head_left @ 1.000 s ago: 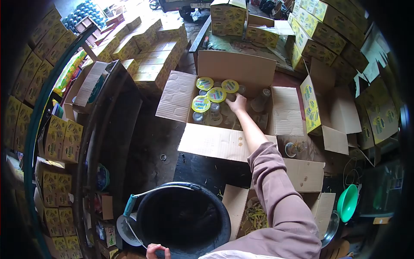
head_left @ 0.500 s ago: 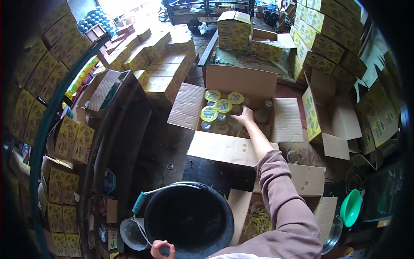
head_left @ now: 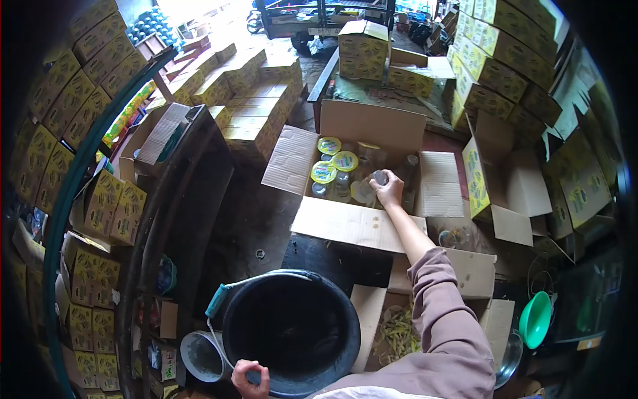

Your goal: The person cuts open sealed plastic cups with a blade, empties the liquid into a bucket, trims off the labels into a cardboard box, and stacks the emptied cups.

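My right hand [head_left: 389, 189] is inside an open cardboard box [head_left: 359, 226], its fingers wrapped round a clear bottle [head_left: 379, 177] with a greyish end upward. Beside it stand several clear containers, some topped by round yellow labelled lids [head_left: 323, 172]. One yellow-topped container [head_left: 369, 150] at the back appears tilted. More clear bottles [head_left: 410, 163] stand on the right, partly hidden by my hand. Low in the view, my left hand [head_left: 250, 379] has its thumb and forefinger curled together, nothing visible in them. It is by the near rim of a large black bucket [head_left: 349, 332].
A white pail [head_left: 203, 357] stands left of the bucket. An open carton holds yellow-green scraps [head_left: 401, 332] under my right arm. A green bowl [head_left: 535, 319] lies at right, with another open box [head_left: 478, 173] beyond. Stacked yellow cartons [head_left: 256, 113] line the surroundings.
My right hand has closed round a clear bottle and shifted slightly right and nearer. The back yellow-lidded container has tipped, its lid no longer facing up. My left hand stays near the bucket.
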A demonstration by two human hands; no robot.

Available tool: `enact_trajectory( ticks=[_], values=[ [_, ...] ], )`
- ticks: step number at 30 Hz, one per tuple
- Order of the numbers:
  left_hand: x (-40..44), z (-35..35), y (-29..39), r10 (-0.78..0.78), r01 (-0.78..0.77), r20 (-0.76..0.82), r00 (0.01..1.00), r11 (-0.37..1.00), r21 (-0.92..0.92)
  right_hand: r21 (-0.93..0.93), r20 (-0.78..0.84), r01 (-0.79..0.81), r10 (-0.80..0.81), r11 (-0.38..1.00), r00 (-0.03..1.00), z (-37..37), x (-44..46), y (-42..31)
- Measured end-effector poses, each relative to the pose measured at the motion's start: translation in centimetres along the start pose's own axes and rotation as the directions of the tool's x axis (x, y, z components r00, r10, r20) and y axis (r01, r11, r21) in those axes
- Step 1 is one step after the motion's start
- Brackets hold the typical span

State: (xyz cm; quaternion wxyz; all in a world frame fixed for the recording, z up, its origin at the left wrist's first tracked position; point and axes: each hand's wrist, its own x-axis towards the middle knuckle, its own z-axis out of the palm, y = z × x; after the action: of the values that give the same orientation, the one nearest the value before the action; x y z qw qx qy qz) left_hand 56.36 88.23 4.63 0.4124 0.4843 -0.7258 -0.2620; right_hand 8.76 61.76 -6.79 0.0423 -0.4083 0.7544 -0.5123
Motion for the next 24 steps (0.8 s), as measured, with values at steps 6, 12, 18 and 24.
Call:
enact_trajectory(
  ticks=[6, 12, 18, 24],
  values=[
    [-0.1, 0.3, -0.1, 0.038, -0.041, -0.078, 0.996, 0.999, -0.036, 0.524, -0.136, 0.169, -0.113, 0.835, 0.984, -7.0, -5.9, -6.0],
    [1.3, 0.9, 4.4, 0.078, -0.082, 0.081, 0.994, 0.996, 0.038, 0.957, 0.090, -0.120, 0.122, 0.265, 0.988, -16.6, -18.9, -16.4],
    [1.6, 6.4, 10.1, 0.031, 0.594, 0.596, 0.802, -0.140, -0.792, 0.919, 0.094, -0.010, -0.194, 0.395, 0.977, -21.4, -31.2, -21.9],
    [1.2, 7.5, 10.0, 0.068, 0.538, 0.602, 0.796, -0.536, -0.650, 0.374, 0.076, 0.469, -0.530, 0.800, 0.845, -27.5, -35.8, -20.8]
  ],
)
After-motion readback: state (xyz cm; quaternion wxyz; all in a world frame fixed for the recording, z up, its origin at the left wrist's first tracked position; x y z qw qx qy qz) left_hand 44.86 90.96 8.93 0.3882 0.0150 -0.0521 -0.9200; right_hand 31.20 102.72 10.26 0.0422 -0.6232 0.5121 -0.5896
